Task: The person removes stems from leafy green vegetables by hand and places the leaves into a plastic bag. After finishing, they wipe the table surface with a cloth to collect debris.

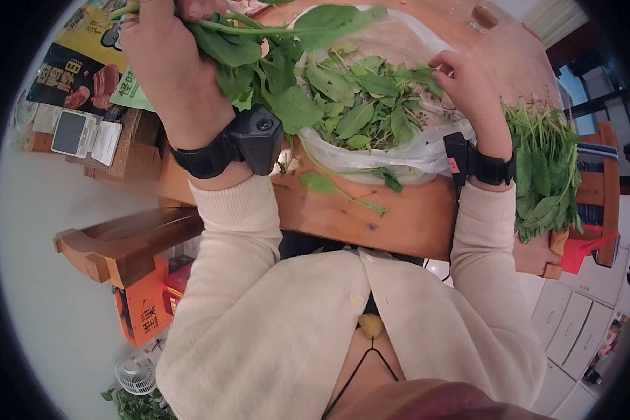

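Observation:
My left hand (160, 50), partly cut off by the top edge of the view, grips the stems of a bunch of leafy greens (278, 79). Its broad leaves hang to the right, over the rim of a clear plastic bag (383, 163). Loose green leaves (357, 100) and bits of soil lie inside the spread bag. Over the bag's right side is my right hand (459, 79), fingers curled but apart, with nothing visible between them. Leaves lie just under its thumb. A stemmed leaf (317, 182) rests on the wooden table (367, 210) before me.
A heap of greens (543, 173) lies at the table's right. Food packets (79, 73) and a white device with a dark screen (72, 134) are at the left. A glass (483, 18) stands at the far side. A wooden chair (121, 244) is at lower left.

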### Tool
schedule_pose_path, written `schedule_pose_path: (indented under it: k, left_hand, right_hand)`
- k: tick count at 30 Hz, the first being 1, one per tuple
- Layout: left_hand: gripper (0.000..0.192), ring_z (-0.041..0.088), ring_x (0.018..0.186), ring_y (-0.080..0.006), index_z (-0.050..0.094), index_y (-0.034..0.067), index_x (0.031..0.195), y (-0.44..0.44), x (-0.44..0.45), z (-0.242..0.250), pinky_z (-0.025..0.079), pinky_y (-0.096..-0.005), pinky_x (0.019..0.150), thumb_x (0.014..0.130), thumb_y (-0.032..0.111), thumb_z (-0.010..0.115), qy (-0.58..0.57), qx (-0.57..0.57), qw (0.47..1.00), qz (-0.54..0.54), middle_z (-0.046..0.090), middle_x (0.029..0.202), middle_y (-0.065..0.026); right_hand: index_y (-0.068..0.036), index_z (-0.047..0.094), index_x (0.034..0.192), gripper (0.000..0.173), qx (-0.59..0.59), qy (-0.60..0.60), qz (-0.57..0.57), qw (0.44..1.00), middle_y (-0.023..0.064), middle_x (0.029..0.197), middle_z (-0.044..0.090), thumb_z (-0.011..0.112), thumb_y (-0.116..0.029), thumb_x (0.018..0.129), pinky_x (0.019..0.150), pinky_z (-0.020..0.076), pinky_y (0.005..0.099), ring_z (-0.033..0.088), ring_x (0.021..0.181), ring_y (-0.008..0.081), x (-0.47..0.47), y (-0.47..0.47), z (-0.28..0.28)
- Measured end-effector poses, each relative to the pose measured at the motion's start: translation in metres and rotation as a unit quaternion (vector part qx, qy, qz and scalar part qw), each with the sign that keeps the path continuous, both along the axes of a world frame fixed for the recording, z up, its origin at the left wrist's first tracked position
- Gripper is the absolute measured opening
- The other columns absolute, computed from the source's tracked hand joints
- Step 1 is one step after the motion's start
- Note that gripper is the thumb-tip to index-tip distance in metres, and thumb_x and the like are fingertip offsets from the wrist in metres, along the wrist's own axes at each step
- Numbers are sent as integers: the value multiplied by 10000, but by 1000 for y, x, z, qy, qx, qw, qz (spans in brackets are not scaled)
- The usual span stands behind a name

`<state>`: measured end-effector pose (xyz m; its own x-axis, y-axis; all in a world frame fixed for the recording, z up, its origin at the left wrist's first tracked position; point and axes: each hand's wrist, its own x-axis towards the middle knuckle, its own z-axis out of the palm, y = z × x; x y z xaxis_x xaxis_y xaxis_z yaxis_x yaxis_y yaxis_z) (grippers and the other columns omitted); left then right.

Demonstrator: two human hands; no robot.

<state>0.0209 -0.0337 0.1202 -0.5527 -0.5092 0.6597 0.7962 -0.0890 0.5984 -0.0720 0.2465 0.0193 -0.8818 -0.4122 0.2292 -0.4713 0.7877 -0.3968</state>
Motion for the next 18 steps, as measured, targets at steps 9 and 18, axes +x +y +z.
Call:
schedule_pose_path:
  k: [9, 18]
  left_hand:
    - [245, 386, 500, -53, 587, 18, 933, -20, -7, -2, 344, -205, 474, 980, 250, 524, 21, 165, 960, -228, 379, 538, 47]
    - [249, 385, 501, -51, 603, 22, 911, -8, 0, 5, 350, -211, 483, 970, 257, 546, 11, -6, 1000, 0, 380, 537, 49]
  right_hand:
    - [-70, 642, 1035, 387, 70, 48, 235, 968, 136, 1096, 618, 735, -62, 660, 809, 488, 394, 602, 984, 285, 38, -50, -33]
    - [-19, 629, 1031, 258, -64, 20, 34, 997, 99, 783, 653, 683, -95, 791, 662, 495, 290, 643, 724, 164, 5, -17, -9]
